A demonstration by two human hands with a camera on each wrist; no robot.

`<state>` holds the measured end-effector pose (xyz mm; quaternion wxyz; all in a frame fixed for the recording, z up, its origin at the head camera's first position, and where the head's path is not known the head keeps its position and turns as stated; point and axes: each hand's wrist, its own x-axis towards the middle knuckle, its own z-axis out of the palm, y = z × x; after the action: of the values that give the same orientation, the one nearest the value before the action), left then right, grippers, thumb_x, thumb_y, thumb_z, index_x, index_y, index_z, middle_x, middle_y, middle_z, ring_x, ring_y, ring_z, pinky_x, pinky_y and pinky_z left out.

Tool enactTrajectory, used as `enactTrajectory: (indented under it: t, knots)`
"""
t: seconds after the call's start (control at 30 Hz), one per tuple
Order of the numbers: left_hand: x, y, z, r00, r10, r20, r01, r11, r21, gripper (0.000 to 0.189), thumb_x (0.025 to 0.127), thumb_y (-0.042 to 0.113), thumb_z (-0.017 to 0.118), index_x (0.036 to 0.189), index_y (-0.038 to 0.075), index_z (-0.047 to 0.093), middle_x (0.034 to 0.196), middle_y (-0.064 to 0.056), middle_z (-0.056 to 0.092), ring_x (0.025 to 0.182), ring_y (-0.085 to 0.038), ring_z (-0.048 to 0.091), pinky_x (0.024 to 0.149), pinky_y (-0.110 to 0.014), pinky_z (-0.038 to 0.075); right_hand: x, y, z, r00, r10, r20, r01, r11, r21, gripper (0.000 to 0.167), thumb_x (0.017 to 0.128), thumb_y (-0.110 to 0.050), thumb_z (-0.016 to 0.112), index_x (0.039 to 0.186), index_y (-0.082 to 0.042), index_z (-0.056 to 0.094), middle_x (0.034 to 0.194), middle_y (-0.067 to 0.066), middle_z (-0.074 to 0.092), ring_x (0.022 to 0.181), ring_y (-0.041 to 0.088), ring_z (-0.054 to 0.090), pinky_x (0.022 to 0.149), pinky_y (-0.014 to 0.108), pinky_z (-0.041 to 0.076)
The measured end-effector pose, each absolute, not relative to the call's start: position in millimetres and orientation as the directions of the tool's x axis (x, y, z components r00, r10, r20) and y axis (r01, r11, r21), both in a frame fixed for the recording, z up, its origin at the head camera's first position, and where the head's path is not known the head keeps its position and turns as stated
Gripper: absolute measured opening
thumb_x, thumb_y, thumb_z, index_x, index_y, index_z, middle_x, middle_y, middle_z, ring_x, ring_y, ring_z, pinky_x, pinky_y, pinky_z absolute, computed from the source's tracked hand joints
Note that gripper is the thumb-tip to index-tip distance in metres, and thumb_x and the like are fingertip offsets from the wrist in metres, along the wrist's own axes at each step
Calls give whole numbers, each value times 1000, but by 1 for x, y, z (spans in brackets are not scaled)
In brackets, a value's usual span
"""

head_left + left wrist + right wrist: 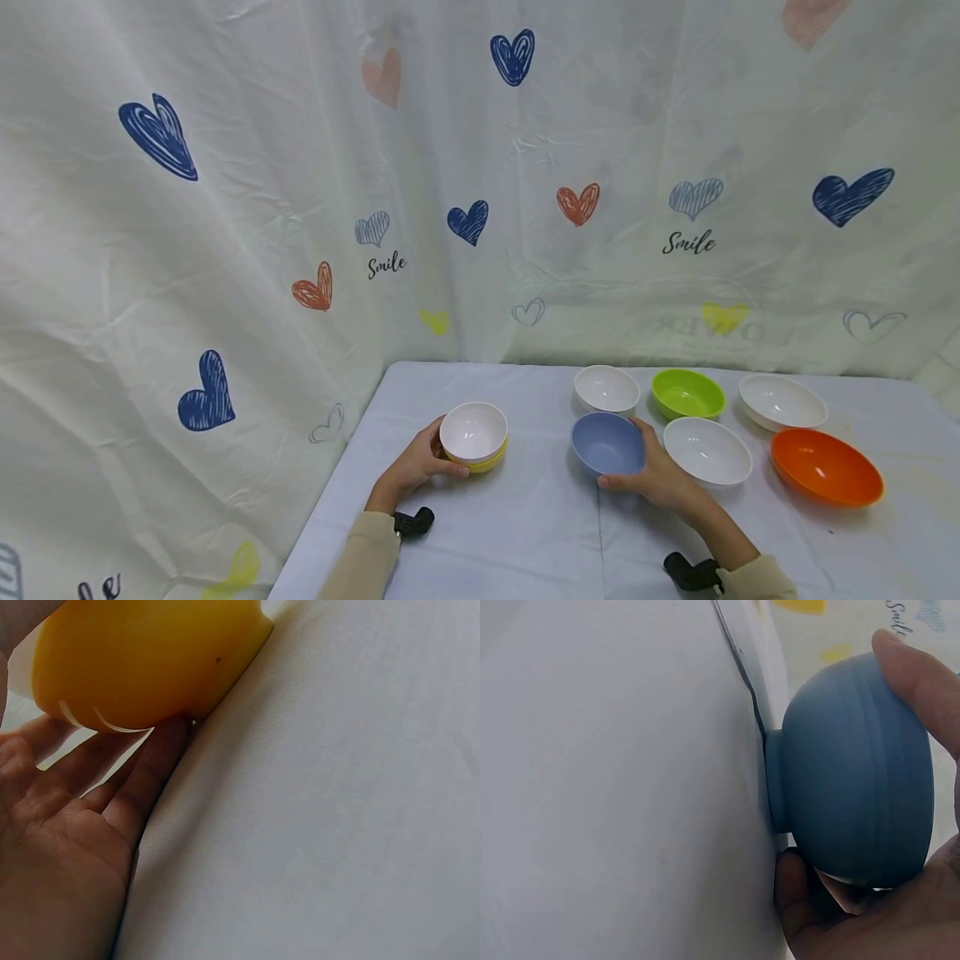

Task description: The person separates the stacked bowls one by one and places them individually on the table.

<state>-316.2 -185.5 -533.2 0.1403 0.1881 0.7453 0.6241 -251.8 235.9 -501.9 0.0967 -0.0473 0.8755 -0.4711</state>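
Observation:
At the left of the table, a small white bowl (473, 431) sits nested in a yellow bowl (142, 660), whose rim shows below it in the head view. My left hand (417, 468) holds this pair from the left side, thumb at the front and fingers behind. Near the middle stands a blue bowl (608, 445). My right hand (660, 471) grips it from the right, thumb on the near side and fingers around the far side. In the right wrist view the blue bowl's foot is at the tabletop.
Behind the blue bowl stands a white bowl (607, 389). Rightward are a green bowl (687, 394), a white bowl (707, 451), a wide white bowl (782, 402) and an orange bowl (827, 467). A curtain (615, 275) with hearts hangs behind the white-covered table (525, 542).

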Motion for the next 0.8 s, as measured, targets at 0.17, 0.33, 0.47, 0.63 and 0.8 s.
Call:
enactTrajectory:
  t: [0.17, 0.33, 0.47, 0.63, 0.8]
  knots:
    - [-316, -186, -534, -890, 455, 28, 110, 154, 982, 100, 71, 8, 94, 155, 18, 40, 157, -5, 46, 148, -26, 40, 123, -40, 32, -250, 234, -498, -976, -179, -126, 5, 558, -830, 127, 80, -41, 87, 159, -2, -5, 156, 33, 24, 137, 50, 40, 106, 59, 45]
    - [-316, -186, -533, -890, 454, 34, 117, 156, 981, 99, 71, 8, 94, 154, 18, 41, 156, -5, 47, 147, -26, 41, 121, -34, 35, -248, 232, -495, -978, -179, -108, -12, 562, -827, 127, 79, -39, 87, 159, 0, -3, 156, 34, 24, 136, 51, 40, 106, 60, 45]
    - [-316, -186, -532, -887, 459, 41, 122, 148, 982, 99, 70, 6, 94, 154, 17, 41, 155, -7, 47, 147, -26, 41, 116, -27, 37, -247, 232, -493, -979, -171, -107, -11, 576, -818, 128, 79, -39, 88, 159, 1, -4, 155, 35, 24, 135, 52, 41, 106, 62, 45]
    - [-316, -186, -532, -885, 464, 38, 119, 147, 982, 100, 71, 7, 93, 154, 18, 40, 156, -5, 46, 148, -26, 40, 120, -33, 35, -245, 232, -488, -981, -165, -105, -14, 594, -804, 129, 78, -41, 88, 159, 1, -4, 154, 37, 23, 134, 54, 41, 105, 65, 44]
    - [-316, -186, -532, -885, 464, 34, 116, 150, 982, 101, 71, 7, 93, 155, 19, 39, 158, -5, 45, 149, -26, 39, 125, -44, 29, -242, 231, -483, -980, -182, -85, -44, 610, -791, 127, 80, -40, 86, 158, 5, -3, 155, 37, 22, 134, 53, 40, 106, 64, 43]
